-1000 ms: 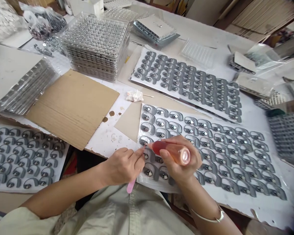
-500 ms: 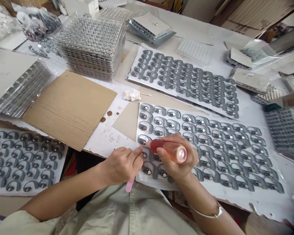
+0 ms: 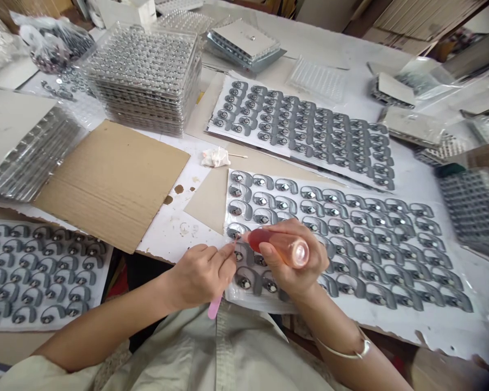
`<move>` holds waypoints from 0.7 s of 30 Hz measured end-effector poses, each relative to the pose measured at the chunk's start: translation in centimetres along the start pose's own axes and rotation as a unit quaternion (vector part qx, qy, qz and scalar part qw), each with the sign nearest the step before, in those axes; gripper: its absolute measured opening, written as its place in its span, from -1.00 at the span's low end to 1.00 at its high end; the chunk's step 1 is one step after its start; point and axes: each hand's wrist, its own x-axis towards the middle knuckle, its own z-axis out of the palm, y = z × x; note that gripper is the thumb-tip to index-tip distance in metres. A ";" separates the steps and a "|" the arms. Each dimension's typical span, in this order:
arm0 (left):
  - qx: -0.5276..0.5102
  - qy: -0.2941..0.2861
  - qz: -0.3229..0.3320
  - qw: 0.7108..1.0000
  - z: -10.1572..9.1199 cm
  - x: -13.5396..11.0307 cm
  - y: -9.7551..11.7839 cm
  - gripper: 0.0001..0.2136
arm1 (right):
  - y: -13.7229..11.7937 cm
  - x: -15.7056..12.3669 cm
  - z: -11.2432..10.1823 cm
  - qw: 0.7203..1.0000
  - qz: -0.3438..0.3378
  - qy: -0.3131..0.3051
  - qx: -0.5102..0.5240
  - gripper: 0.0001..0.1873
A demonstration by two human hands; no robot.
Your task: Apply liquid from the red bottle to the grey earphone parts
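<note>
Orange bottle (image 3: pixel 283 247) in the right hand (image 3: pixel 299 271), fingers wrapped fully round it. That's a firm, closed hold.

Which way is it lying?

Almost flat across the middle of the frame. Its round base faces the camera on the right and its red nozzle (image 3: pixel 245 237) points left.

And the nozzle lands where?

Right at a grey piece (image 3: pixel 235 231) on the left edge of the near sheet (image 3: pixel 432 331), just left of centre frame. I can't tell if it is touching or only just above.

What about the other hand?

Left hand (image 3: pixel 199 274) sits lower left of that same piece, pinched shut on a pink stick (image 3: pixel 214 309). The stick's blunt end pokes out below the palm, and its shaft slants up and right.

So two tools, one spot?

Exactly. The stick's upper end and the nozzle meet from opposite sides at that grey piece, stick from the lower left and bottle from the right. Both hands are close in, and the left fingertips look a shade nearer.

Anything crowding them?

Neighbouring grey pieces sit tight all around. The brown cardboard (image 3: pixel 114 182) lies well apart at centre left, with a stack of clear trays (image 3: pixel 142 76) at the upper left.
</note>
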 end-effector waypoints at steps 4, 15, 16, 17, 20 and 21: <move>0.003 -0.003 0.000 1.000 0.0 0.0 0.0 -0.95 | 0.0 0.1 0.0 1.000 -0.003 0.006 -0.001 -0.61; 0.004 -0.005 0.003 1.000 0.0 0.0 -0.1 -0.97 | -0.1 0.4 -0.2 1.000 0.015 0.005 0.000 -0.70; 0.004 -0.006 0.003 1.000 0.0 0.0 -0.1 -0.97 | -0.1 0.4 -0.2 1.000 0.017 0.008 0.000 -0.71; 0.004 -0.007 0.003 1.000 0.0 0.0 -0.1 -0.96 | -0.1 0.4 -0.2 1.000 0.018 0.009 -0.001 -0.70; -0.001 -0.007 0.001 1.000 0.0 0.0 -0.1 -0.95 | -0.1 0.3 -0.2 1.000 0.012 0.013 -0.007 -0.68; -0.003 -0.006 0.000 1.000 0.0 0.0 -0.1 -0.95 | 0.0 0.2 -0.2 1.000 0.010 0.014 -0.007 -0.66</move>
